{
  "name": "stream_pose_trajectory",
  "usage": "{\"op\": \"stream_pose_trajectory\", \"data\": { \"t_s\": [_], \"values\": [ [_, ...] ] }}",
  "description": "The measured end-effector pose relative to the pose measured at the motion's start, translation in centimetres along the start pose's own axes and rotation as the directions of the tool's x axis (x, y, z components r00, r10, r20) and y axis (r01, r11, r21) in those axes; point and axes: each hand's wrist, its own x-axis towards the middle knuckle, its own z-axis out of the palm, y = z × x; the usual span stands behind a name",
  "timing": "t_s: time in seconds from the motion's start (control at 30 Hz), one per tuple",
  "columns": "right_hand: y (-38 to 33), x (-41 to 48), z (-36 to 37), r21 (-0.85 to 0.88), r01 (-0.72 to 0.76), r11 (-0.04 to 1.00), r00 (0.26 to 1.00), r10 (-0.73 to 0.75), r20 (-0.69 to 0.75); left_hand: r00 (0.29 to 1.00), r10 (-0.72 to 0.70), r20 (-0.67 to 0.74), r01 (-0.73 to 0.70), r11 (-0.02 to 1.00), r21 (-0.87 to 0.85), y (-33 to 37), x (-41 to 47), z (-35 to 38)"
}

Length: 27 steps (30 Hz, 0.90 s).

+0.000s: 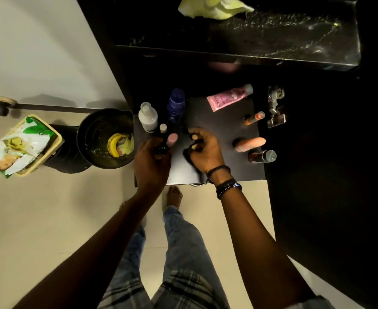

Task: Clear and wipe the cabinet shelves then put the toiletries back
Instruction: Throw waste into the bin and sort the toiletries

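Gripping a small dark bottle (163, 150) at the black surface's (217, 130) left edge, left hand (152, 161); right hand (203, 150) curled mid-surface, contents unclear. Toiletries scattered, yellow cloth (214, 6) on dusty shelf (272, 39), bin (103, 139) on floor.

Round black waste bin (87, 141) standing on pale tiled floor (49, 219), just left of the dark cabinet, with a yellow banana peel (114, 143) and crumpled pale wrappers (126, 146) lying inside. Beside it on the left, a second black cylinder (67, 152), touching or nearly touching the bin. Resting on top of that cylinder, a shallow yellow plastic basket (57, 139), tilted, holding a green-and-white printed plastic packet (16, 148). Further back, a dark horizontal rail (49, 107) along the foot of a white wall (38, 41), with a small round fitting (3, 103) at its left end.
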Motion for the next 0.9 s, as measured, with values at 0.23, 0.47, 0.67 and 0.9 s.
{"op": "stream_pose_trajectory", "data": {
  "t_s": [0.23,0.47,0.67,0.9],
  "values": [
    [-1.8,-0.7,1.0,-0.245,0.151,0.958,0.985,-0.126,0.113,0.994,0.097,0.051,-0.096,0.995,-0.020,-0.3,0.4,-0.1],
    [-0.2,-1.4,0.3,-0.251,0.215,0.944,0.975,-0.224,-0.007,0.975,0.176,0.136,-0.180,0.983,0.024,-0.3,0.2,0.9],
    [4.7,-4.8,-2.5,-0.088,-0.010,0.996,0.914,-0.027,-0.405,0.910,0.330,0.253,-0.347,0.937,0.028,2.2,-1.3,4.9],
    [7.1,-6.6,-5.2,0.046,-0.177,0.983,0.773,0.168,-0.612,0.841,0.416,0.347,-0.448,0.894,0.013,5.4,-1.4,10.7]
  ]
}}
